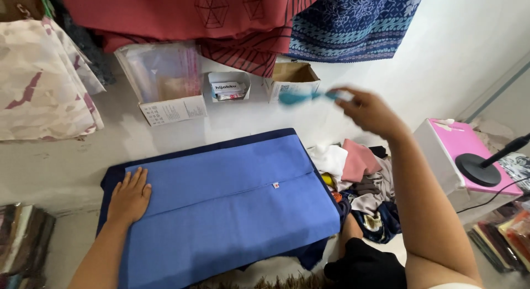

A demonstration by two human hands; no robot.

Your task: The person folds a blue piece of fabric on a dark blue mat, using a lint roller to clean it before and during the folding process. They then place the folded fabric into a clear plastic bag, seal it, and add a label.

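A folded blue cloth [232,206] lies flat over a darker navy layer [113,175] in front of me. My left hand [130,198] rests palm down on the cloth's left edge, fingers together. My right hand [369,111] is raised above the far right corner of the cloth, and its fingertips pinch a slim teal and white object [302,96]. That object is motion-blurred, so its kind is unclear. A small white tag [275,185] sits near the fold line in the middle of the cloth.
A heap of mixed clothes [361,181] lies right of the cloth. Open cardboard boxes [171,109] [292,76] stand along the wall under hanging fabrics [221,18]. A pink-topped white box [469,151] holds a black round stand base [477,168] at right. Stacked fabrics [22,239] sit lower left.
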